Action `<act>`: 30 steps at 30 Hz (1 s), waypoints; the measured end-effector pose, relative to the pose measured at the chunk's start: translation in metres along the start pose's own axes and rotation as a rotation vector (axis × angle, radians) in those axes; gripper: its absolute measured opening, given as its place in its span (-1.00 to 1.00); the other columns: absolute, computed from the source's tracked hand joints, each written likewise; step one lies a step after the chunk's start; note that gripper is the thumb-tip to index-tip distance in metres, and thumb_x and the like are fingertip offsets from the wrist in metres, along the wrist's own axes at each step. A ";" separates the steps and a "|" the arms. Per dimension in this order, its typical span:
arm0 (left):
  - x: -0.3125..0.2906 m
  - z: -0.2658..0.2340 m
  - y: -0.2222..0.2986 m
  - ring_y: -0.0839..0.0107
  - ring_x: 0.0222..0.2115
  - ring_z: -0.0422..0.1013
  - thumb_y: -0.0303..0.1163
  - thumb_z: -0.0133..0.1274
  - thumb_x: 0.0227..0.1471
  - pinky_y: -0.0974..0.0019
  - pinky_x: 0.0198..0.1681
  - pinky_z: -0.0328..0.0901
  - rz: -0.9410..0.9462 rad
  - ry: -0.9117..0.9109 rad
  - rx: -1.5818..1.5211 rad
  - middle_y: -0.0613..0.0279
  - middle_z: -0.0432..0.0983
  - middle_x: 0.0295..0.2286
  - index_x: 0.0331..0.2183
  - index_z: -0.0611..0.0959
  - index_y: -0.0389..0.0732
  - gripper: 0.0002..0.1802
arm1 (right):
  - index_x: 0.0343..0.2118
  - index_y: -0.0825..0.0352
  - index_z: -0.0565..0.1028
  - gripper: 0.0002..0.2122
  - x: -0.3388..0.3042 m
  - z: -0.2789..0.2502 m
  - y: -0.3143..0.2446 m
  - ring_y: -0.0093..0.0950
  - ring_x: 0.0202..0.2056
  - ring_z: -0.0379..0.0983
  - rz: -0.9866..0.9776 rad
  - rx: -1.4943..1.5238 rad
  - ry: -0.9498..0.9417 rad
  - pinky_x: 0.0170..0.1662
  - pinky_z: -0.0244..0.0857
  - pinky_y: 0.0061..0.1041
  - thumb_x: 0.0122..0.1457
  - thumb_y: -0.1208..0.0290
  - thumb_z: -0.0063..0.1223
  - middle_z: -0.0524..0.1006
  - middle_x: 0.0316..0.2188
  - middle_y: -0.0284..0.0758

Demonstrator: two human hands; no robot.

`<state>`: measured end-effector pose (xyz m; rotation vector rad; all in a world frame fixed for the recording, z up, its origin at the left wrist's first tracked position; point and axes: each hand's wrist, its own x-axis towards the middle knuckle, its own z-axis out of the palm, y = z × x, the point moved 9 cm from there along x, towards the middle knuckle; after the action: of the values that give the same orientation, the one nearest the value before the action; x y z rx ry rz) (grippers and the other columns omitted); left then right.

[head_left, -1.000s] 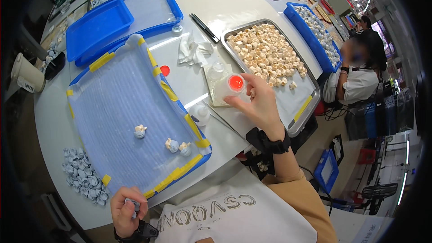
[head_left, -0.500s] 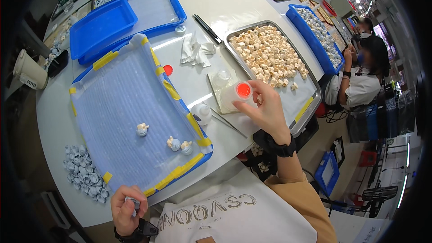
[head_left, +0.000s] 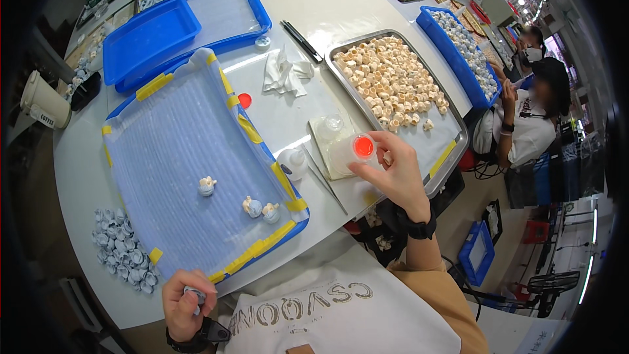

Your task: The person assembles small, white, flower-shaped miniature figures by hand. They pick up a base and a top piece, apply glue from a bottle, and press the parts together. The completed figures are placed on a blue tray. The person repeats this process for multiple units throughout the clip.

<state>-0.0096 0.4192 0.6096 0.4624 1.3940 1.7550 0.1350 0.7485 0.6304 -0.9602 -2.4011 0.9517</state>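
My right grip is curled round a translucent container with a red top, thumb against fingers; it stands over the pale square pad on the counter, though I cannot tell whether they touch. Tweezers lie just beside the pad. My left grip pinches a small blue-grey piece, near the sheet-lined blue tray and a heap of petal-like pieces.

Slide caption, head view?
Right grip holds a red-topped white container; left grip holds a small blue-grey piece.
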 end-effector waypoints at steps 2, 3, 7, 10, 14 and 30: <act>0.000 0.000 -0.001 0.60 -0.75 0.15 -0.05 0.00 0.03 0.55 -0.68 0.01 -0.007 0.007 -0.005 0.19 0.33 -0.67 -0.48 0.47 -0.32 -0.55 | -0.25 0.44 0.45 -0.50 -0.002 0.001 0.004 -0.57 -0.57 0.26 0.012 0.011 -0.003 -0.50 0.19 -0.60 -0.25 0.24 0.33 0.36 -0.61 -0.34; 0.000 0.000 -0.001 0.59 -0.75 0.15 -0.05 -0.02 0.04 0.54 -0.69 0.01 -0.002 -0.018 -0.007 0.19 0.33 -0.66 -0.45 0.47 -0.31 -0.56 | -0.22 0.43 0.43 -0.49 -0.004 -0.002 0.003 -0.58 -0.58 0.25 0.010 -0.010 0.012 -0.51 0.18 -0.60 -0.25 0.26 0.33 0.34 -0.62 -0.36; -0.004 -0.019 -0.008 0.57 -0.77 0.11 -0.12 -0.19 0.15 0.54 -0.74 0.00 0.014 0.156 -0.268 0.21 0.29 -0.62 -0.33 0.40 -0.26 -0.65 | -0.11 0.39 0.35 -0.47 -0.025 -0.023 -0.021 -0.59 -0.59 0.19 0.022 0.083 0.074 -0.52 0.17 -0.60 -0.19 0.40 0.29 0.29 -0.58 -0.40; 0.000 -0.023 -0.018 0.52 -0.72 0.18 -0.12 -0.27 0.18 0.53 -0.77 0.04 -0.101 0.423 -0.554 0.17 0.33 -0.52 -0.17 0.34 -0.24 -0.62 | -0.07 0.37 0.30 -0.51 -0.059 -0.007 -0.043 -0.58 -0.54 0.18 -0.001 0.489 -0.052 -0.48 0.18 -0.58 -0.14 0.58 0.17 0.27 -0.47 -0.36; 0.006 0.028 -0.029 0.49 -0.58 0.32 -0.17 -0.19 0.15 0.49 -0.68 0.20 -0.412 -0.135 -0.306 0.13 0.39 -0.43 -0.08 0.38 -0.22 -0.61 | -0.07 0.38 0.29 -0.57 -0.088 0.055 -0.121 -0.40 -0.37 0.28 -0.421 0.619 -0.516 -0.25 0.23 -0.47 -0.09 0.72 -0.02 0.28 -0.33 -0.24; 0.018 0.056 -0.021 0.58 -0.45 0.34 -0.07 -0.02 0.08 0.50 -0.43 0.23 -0.338 -0.399 -0.071 0.27 0.45 -0.40 -0.21 0.50 -0.37 -0.51 | -0.17 0.42 0.42 -0.61 -0.090 0.066 -0.155 -0.28 -0.22 0.40 -0.770 0.566 -0.208 -0.20 0.30 -0.37 -0.13 0.52 0.18 0.43 -0.26 -0.22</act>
<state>0.0272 0.4691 0.6045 0.4760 1.0526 1.3454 0.0898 0.5713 0.6858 0.2663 -2.1439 1.3123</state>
